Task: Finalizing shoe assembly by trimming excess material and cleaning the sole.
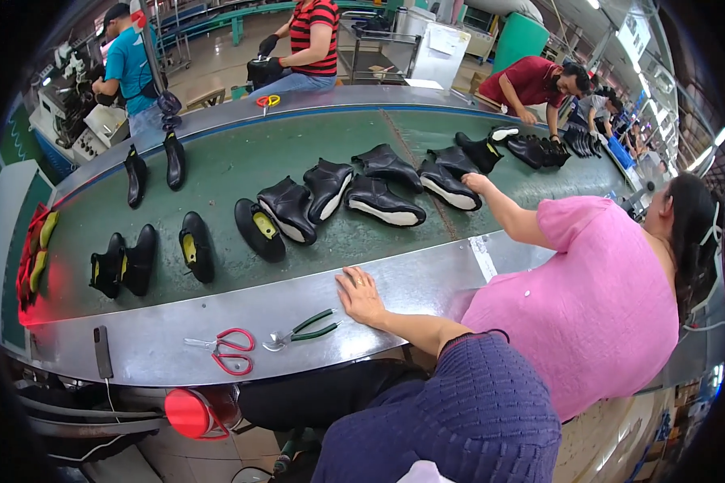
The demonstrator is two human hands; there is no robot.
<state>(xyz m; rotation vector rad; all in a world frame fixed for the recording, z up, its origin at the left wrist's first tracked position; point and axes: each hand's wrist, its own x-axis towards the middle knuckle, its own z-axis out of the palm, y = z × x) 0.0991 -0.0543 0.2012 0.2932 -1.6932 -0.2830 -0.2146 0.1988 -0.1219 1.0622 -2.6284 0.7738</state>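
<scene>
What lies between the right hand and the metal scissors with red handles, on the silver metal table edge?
In the head view, metal pliers with dark green handles lie between the right hand and the scissors.

A red-lidded jar (187, 414) is near a slim dark device (102, 352), and a green cylinder (519, 40) stands near a white cabinet (445, 55).

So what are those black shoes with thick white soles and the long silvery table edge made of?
Black shoes: leather or imitation, smooth with soft gloss. Thick white soles: maybe rubber or foam, looking matte. Long silvery table edge: probably satin metal, reflecting light blurrily.
</scene>
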